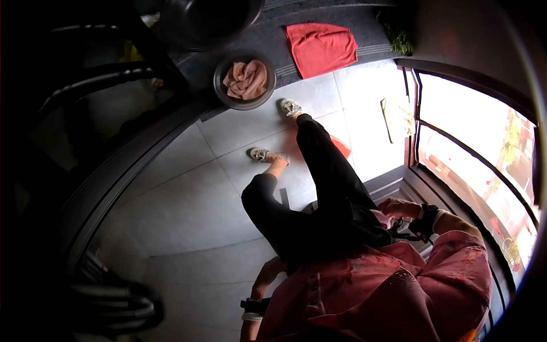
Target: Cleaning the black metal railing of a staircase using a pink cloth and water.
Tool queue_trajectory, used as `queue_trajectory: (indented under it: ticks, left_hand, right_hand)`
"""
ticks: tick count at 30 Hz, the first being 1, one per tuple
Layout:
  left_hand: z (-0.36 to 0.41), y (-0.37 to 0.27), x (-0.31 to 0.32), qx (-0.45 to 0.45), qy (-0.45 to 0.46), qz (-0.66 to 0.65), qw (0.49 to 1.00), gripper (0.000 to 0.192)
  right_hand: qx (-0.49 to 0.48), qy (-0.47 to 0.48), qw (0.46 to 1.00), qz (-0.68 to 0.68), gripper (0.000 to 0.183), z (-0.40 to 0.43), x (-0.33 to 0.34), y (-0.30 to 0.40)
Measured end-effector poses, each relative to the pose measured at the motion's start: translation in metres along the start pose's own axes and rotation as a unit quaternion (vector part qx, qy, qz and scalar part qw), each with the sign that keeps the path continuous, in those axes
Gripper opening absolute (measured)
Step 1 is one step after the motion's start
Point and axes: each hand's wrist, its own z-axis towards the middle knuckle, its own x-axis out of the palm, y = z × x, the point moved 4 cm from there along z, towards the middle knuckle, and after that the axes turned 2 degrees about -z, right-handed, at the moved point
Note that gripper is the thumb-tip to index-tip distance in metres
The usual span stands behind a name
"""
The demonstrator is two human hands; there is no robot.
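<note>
At the left side of my body, my left hand [273, 268] hangs beside the black trousers [329, 171], its fingers hidden behind them. On the other side, my right hand [396, 207] is bent at the hip, touching or holding something pink; its fingertips are partly hidden, and a black strap with cords circles the wrist. Further forward, a pinkish cloth [245, 80] lies crumpled in a round metal basin [272, 87]. A red cloth [322, 49] is spread over the edge of a dark stone step with grooved lines.
A large dark basin [209, 25] stands at the top. A red object [340, 147] lies on the tiled floor [183, 201], partly behind my leg. Green plants [401, 42] are at the upper right. Bright window panes [466, 124] line the right; dark curved furniture [119, 303] is at lower left.
</note>
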Motion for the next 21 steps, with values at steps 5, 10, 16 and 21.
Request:
queue_trajectory:
  ticks: [5,10,16,21]
  left_hand:
    - [0.112,0.06,-0.091,-0.005,-0.09,0.078,0.993,0.015]
    - [0.199,-0.021,-0.19,0.123,-0.131,0.162,0.97,0.009]
    - [0.307,-0.122,-0.252,0.2,-0.172,0.241,0.934,0.018]
    - [0.373,-0.168,-0.262,0.332,-0.218,0.272,0.876,0.017]
  right_hand:
    - [-0.008,-0.005,1.0,0.03,0.032,0.057,-0.013,-0.01]
    - [-0.025,-0.025,0.999,0.019,0.032,0.114,-0.051,-0.016]
    - [-0.038,-0.093,0.99,-0.099,0.033,0.178,-0.181,0.037]
    - [-0.111,-0.196,0.922,-0.316,0.033,0.195,-0.291,0.244]
